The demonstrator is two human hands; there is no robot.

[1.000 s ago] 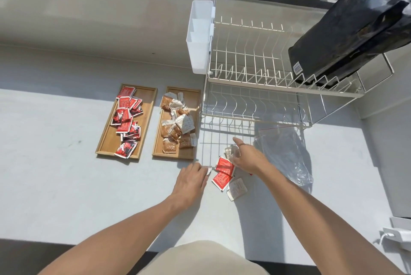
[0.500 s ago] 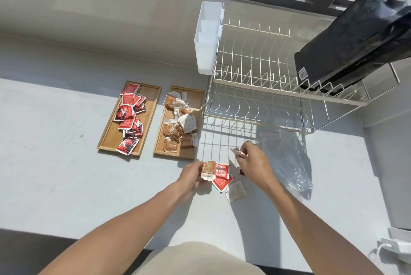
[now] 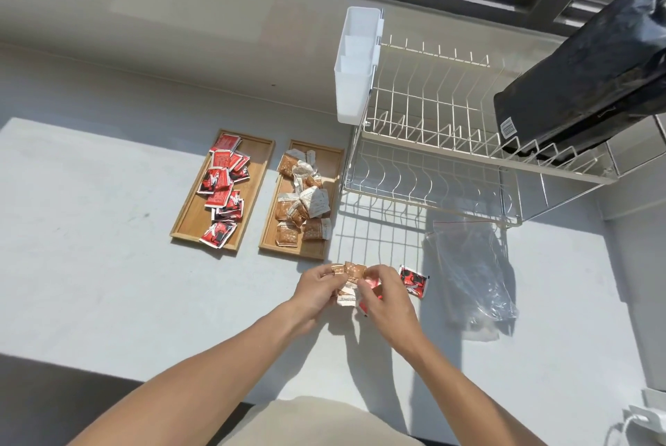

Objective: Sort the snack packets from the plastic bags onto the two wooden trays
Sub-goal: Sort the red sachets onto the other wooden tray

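Observation:
Two wooden trays lie side by side on the grey counter. The left tray point(image 3: 187, 218) holds several red packets point(image 3: 221, 189). The right tray point(image 3: 333, 157) holds several brown packets point(image 3: 302, 204). In front of the right tray, my left hand point(image 3: 317, 288) and my right hand point(image 3: 383, 296) meet, both gripping a small bunch of brown packets point(image 3: 351, 272). A bit of red packet shows under my right hand. One red packet point(image 3: 412, 279) lies on the counter just right of my hands. A clear plastic bag point(image 3: 472, 272) lies flat further right.
A white wire dish rack point(image 3: 432, 157) stands behind the bag, with a white cutlery holder point(image 3: 355, 67) on its left end and a black bag point(image 3: 591, 85) on its top right. A white plug and cable point(image 3: 645, 420) sit at the lower right corner.
My left hand picked up a brown packet from the loose pile and both hands came together on the brown packets. One red packet stays on the counter to the right.

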